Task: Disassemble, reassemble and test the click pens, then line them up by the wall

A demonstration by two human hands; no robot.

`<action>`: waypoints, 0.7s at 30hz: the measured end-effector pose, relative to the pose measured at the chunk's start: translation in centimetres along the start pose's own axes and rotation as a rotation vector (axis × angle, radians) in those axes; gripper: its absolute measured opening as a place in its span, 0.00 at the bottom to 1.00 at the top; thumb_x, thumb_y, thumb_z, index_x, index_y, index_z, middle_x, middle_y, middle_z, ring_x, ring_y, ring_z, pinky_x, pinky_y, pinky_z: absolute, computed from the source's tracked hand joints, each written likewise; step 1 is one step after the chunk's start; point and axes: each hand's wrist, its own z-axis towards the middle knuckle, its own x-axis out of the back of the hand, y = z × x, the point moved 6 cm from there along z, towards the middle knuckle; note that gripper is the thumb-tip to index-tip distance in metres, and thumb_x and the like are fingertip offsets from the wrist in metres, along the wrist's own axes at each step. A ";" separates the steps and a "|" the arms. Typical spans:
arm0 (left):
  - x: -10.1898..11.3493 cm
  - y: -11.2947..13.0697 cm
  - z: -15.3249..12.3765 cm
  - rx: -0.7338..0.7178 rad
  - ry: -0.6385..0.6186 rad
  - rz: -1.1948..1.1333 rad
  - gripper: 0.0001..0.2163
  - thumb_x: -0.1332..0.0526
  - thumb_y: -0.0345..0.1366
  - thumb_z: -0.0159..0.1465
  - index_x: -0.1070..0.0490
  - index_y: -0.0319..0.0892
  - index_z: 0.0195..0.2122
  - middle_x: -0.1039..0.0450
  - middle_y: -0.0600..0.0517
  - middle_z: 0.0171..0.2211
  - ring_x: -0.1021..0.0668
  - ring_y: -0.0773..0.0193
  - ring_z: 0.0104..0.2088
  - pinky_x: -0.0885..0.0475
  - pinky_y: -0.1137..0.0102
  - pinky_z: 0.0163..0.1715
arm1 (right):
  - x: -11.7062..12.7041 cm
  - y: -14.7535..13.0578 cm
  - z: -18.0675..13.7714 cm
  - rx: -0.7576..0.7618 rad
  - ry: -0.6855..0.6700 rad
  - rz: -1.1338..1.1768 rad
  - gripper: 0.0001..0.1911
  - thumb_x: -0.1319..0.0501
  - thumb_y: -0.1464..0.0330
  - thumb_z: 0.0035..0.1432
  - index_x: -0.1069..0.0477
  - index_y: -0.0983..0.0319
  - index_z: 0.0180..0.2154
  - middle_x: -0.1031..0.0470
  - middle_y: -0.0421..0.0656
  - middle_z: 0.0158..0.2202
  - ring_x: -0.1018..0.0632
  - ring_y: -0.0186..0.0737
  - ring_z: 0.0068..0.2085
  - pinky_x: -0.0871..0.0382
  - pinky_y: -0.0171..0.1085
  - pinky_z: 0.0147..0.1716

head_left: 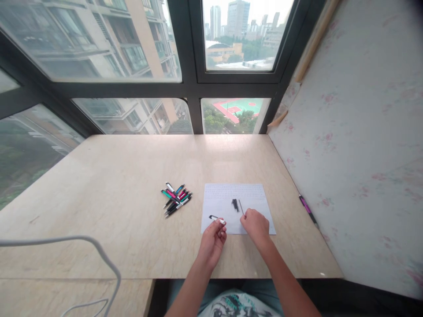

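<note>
The relation that matters is between a white pen barrel (218,219) in the left hand (214,240) and a thin dark rod, probably a pen refill (241,206), at the right hand (256,222). The two hands stand near each other but apart, over the near edge of a written sheet of paper (213,200) on the desk (115,180).

The left hand is half closed, palm turned partly up, with thumb and fingers pinched on the barrel. The barrel's long axis runs mostly sideways: its black clip end points left, and its white end points right, towards the other hand. The right hand is closed, back uppermost, and seems to pinch the near end of the refill by the thumb; its fingertips are hidden, so the exact grip cannot be told. The refill reaches away from the body, its far end leaning slightly left, so its axis lies nearly crosswise to the barrel's rather than in line with it.

Just left of the refill, loose black pen parts (235,205) lie on the paper, nearer the right hand than the left. Beyond the paper's left edge, a pile of pens (178,200) lies nearer the left hand, well apart from it.
</note>
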 end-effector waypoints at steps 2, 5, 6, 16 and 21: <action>-0.1 0.1 0.1 -0.010 -0.004 -0.001 0.04 0.36 0.30 0.60 0.26 0.35 0.34 0.26 0.49 0.29 0.25 0.73 0.25 0.29 0.81 0.22 | 0.4 0.5 -0.2 -0.007 0.021 0.052 0.10 0.44 0.67 0.57 0.26 0.63 0.29 0.22 0.47 0.31 0.22 0.42 0.31 0.41 0.34 0.27; -0.3 0.3 0.4 -0.020 0.008 -0.013 0.04 0.35 0.30 0.59 0.26 0.35 0.35 0.26 0.49 0.30 0.25 0.73 0.26 0.29 0.81 0.23 | 0.9 1.4 -0.6 0.012 0.049 0.204 0.10 0.43 0.68 0.54 0.29 0.61 0.24 0.23 0.44 0.26 0.24 0.40 0.28 0.42 0.34 0.25; -0.3 0.3 0.4 -0.021 0.012 -0.015 0.04 0.35 0.29 0.59 0.26 0.35 0.35 0.26 0.49 0.30 0.25 0.72 0.26 0.28 0.81 0.23 | 0.9 1.6 -0.8 0.035 0.049 0.289 0.09 0.43 0.68 0.53 0.30 0.61 0.23 0.24 0.43 0.25 0.24 0.40 0.28 0.42 0.33 0.25; -0.1 1.0 1.0 -0.056 0.016 -0.018 0.03 0.37 0.29 0.61 0.26 0.35 0.34 0.27 0.49 0.30 0.25 0.73 0.26 0.28 0.80 0.23 | -0.6 0.2 -5.1 0.284 -0.286 1.011 0.06 0.43 0.70 0.50 0.30 0.62 0.33 0.27 0.40 0.28 0.27 0.35 0.29 0.36 0.31 0.26; 0.0 1.6 1.0 -0.076 0.036 -0.017 0.02 0.38 0.28 0.62 0.26 0.35 0.34 0.27 0.49 0.30 0.25 0.72 0.26 0.28 0.80 0.23 | -0.2 -0.5 -5.7 0.292 -0.243 0.959 0.08 0.44 0.70 0.52 0.28 0.62 0.33 0.26 0.41 0.29 0.27 0.36 0.29 0.36 0.32 0.26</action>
